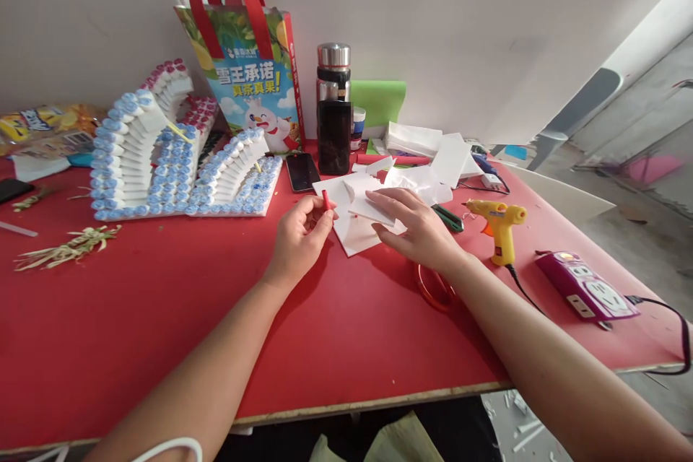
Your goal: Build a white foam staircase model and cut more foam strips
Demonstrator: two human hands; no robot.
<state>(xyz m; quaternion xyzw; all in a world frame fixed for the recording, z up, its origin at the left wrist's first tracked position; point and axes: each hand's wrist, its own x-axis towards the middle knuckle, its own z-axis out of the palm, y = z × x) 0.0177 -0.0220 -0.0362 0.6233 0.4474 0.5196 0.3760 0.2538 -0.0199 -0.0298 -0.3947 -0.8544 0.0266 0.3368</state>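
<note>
My left hand (299,234) is closed in a pinch around a small red stick (326,200), held upright at the left edge of a white foam sheet (354,231). My right hand (414,225) lies flat with fingers stretched out on a smaller white foam piece (368,208) that rests on that sheet. Red scissors (433,290) lie on the red table (162,317) under my right wrist. A green utility knife (448,217) sits just right of my right hand.
A yellow glue gun (501,225) and a purple power strip (585,287) stand at the right. A white-and-blue stepped model (173,159), a gift bag (254,79), a phone (302,172), a flask (333,108) and paper scraps (427,159) sit behind.
</note>
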